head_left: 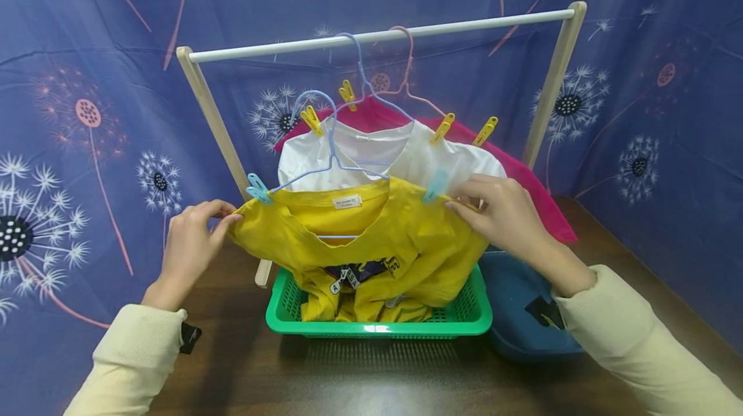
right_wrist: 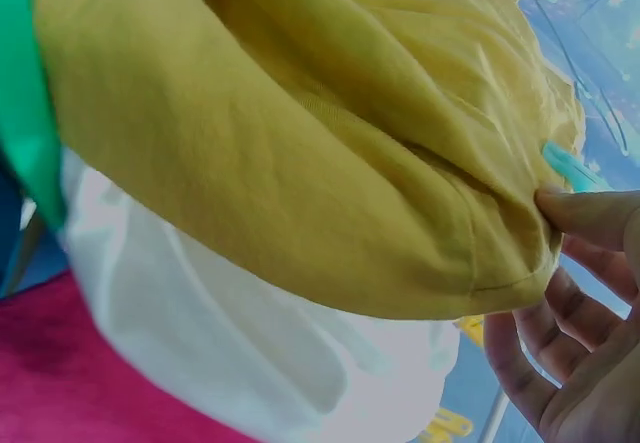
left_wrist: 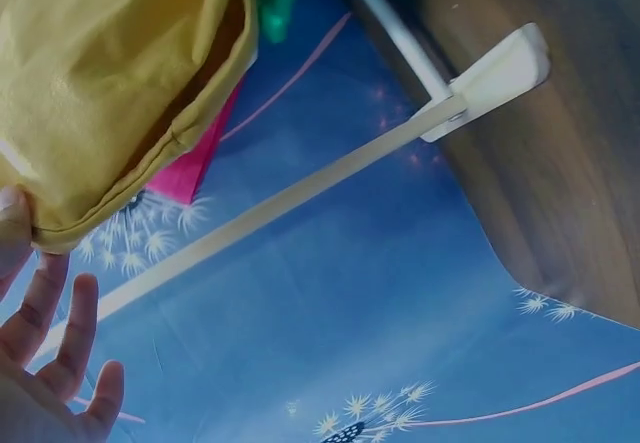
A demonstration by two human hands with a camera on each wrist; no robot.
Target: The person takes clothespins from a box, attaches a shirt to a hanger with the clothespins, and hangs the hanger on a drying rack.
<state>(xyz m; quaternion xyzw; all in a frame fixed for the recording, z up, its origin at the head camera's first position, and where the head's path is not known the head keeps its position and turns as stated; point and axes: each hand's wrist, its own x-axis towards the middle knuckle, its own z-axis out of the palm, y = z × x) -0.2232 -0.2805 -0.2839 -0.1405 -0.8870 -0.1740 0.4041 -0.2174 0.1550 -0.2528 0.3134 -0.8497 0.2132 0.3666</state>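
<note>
A yellow T-shirt hangs on a blue hanger, clipped at the shoulders by a light blue clothespin on the left and another light blue clothespin on the right. My left hand pinches the shirt's left sleeve edge between thumb and forefinger; in the left wrist view that hand has its other fingers spread. At the opposite shoulder, my right hand pinches the cloth beside the clothespin. The right wrist view shows that hand with its thumb on the yellow fabric. The shirt's lower part lies in a green basket.
Behind, a white shirt and a magenta garment hang from a rack's white rod, held with yellow clothespins. A dark blue bin stands right of the basket on the wooden table.
</note>
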